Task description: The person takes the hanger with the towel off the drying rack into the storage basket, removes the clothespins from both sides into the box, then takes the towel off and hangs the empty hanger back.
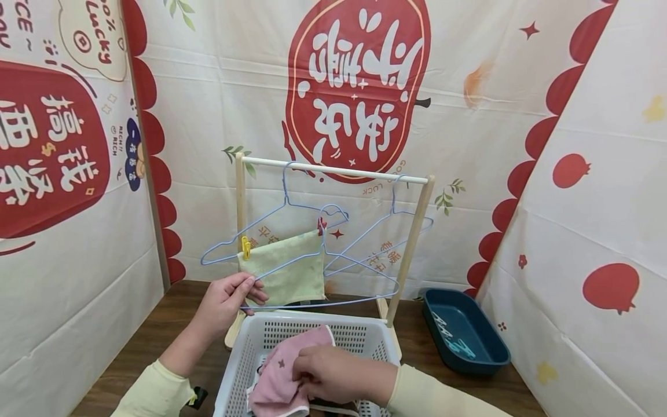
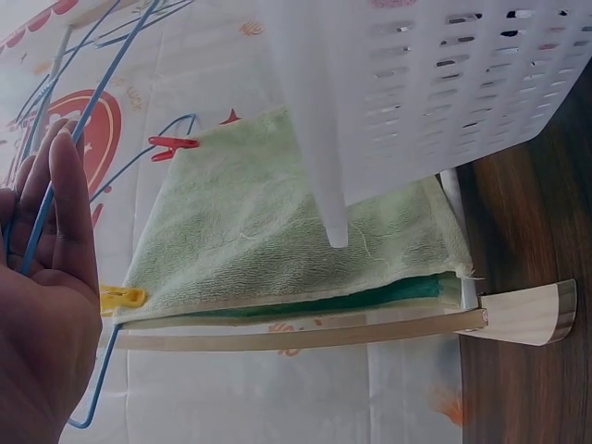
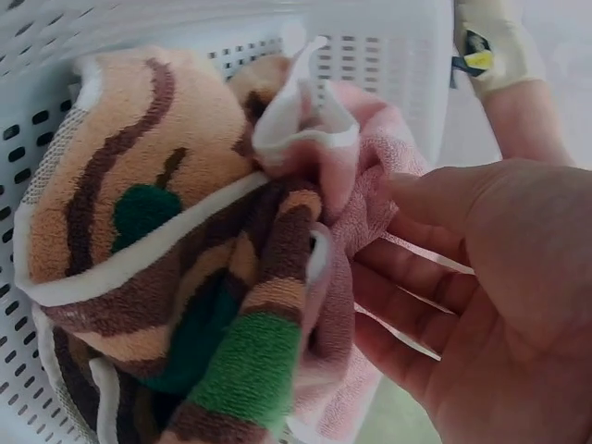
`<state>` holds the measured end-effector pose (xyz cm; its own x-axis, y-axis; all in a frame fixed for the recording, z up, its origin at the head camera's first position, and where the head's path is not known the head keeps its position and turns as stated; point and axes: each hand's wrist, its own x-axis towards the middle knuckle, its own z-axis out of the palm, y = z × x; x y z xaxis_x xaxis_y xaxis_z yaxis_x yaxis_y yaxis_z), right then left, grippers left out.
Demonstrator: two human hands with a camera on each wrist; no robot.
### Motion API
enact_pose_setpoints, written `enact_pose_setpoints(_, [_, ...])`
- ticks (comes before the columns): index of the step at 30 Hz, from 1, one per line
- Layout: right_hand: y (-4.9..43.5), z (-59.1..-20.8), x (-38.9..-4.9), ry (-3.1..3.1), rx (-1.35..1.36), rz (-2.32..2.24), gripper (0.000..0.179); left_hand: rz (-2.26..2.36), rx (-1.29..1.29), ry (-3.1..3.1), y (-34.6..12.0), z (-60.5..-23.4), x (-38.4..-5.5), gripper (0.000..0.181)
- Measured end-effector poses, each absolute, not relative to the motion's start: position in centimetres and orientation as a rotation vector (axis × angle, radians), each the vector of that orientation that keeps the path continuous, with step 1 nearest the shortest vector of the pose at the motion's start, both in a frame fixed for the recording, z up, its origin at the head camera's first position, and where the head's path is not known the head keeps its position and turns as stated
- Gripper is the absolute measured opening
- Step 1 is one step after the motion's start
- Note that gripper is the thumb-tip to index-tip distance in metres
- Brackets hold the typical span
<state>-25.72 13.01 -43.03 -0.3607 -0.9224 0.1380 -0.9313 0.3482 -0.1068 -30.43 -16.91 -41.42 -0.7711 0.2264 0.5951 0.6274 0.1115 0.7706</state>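
My left hand [image 1: 229, 298] pinches one end of a blue wire hanger [image 1: 286, 266], held in front of the rack above the basket's far rim. Inside the white perforated basket [image 1: 312, 316], my right hand [image 1: 333, 373] grips a pink towel [image 1: 278, 370] with white edging, thumb on one side and fingers on the other. Beside it in the right wrist view lies a brown, tan and green patterned towel [image 3: 139, 222]. Behind the held hanger, a pale green towel [image 1: 292, 269] hangs from another hanger by a yellow clothespin [image 1: 246, 248] and a red clothespin [image 1: 321, 226].
A small rack with a white rod [image 1: 344, 169] and wooden posts [image 1: 411, 249] stands behind the basket. Another blue hanger [image 1: 359, 237] hangs at its right. On the dark wooden table [image 1: 177, 307], a dark blue bin [image 1: 500, 347] at the right contains white and teal clothespins [image 1: 461, 347].
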Motion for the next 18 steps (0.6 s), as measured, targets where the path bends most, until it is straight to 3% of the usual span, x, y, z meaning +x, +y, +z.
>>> enact_pose_setpoints(10, [16.2, -40.4, -25.5, -2.676, 1.569, 0.495, 0.006, -1.691, -0.844, -2.048, -17.2, -41.4, -30.4, 0.023])
enact_pose_setpoints(18, [20.2, -40.1, -25.8, -2.855, 1.158, 0.683, 0.013, -1.697, -0.853, -2.018, -17.7, -41.3, -30.3, 0.024])
